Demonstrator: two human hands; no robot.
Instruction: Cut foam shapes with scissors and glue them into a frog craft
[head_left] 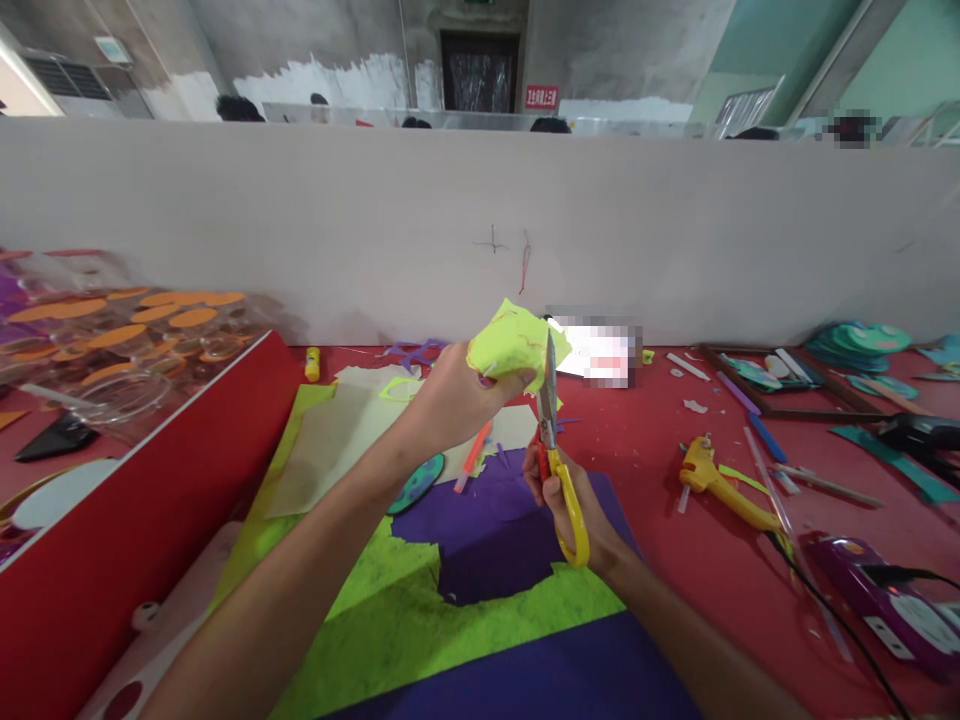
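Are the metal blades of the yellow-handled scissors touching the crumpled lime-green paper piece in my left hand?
Touching. The head view shows the blades of the yellow-handled scissors running up into the lime-green paper piece, green showing on both sides.

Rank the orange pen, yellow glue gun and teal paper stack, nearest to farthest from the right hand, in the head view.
From the right hand, holding scissors:
1. orange pen, just left.
2. yellow glue gun, to its right.
3. teal paper stack, far back right.

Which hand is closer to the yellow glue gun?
Right. The right hand, holding the scissors, sits just left of the glue gun; the left hand, gripping lime paper, is farther left.
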